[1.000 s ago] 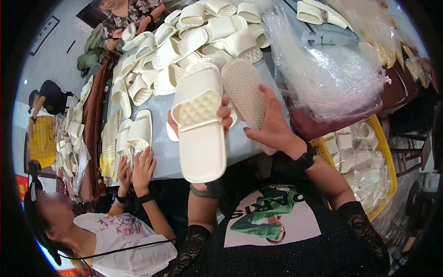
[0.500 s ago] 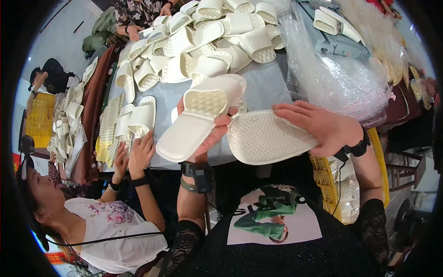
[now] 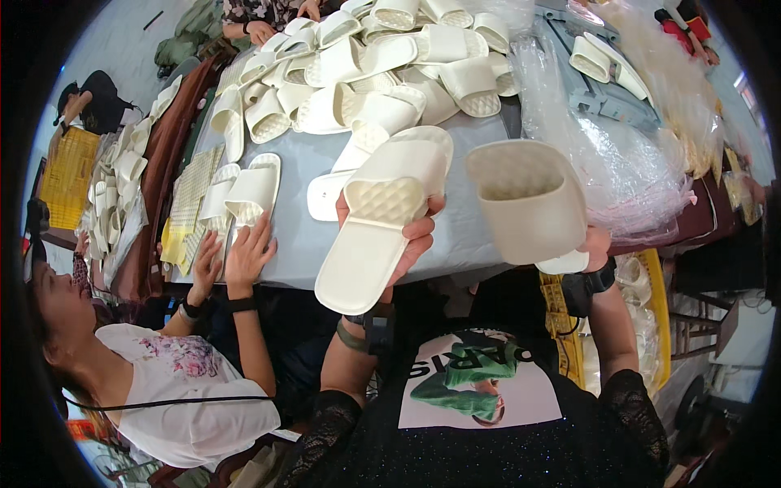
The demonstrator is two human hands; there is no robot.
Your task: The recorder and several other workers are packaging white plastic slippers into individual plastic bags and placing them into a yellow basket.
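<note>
A cream-white slide slipper is in my left hand, its heel toward me and its quilted footbed showing under the strap. My fingers wrap round its right edge. To the right, a second cream slipper is held in my right hand. Motion smears this one; its strap and dark opening are seen, and most of the right hand is hidden behind it. Both slippers are above the table's front edge, apart from each other. On the table just beyond the left one lies another slipper.
A heap of cream slippers covers the far part of the grey table. Left, a co-worker's hands touch a slipper pair. Clear plastic bags lie at the right. A yellow crate stands beside my right arm.
The right slipper has turned from its zigzag sole to its strap side and moved right. My left hand has shifted slightly right with its slipper.
</note>
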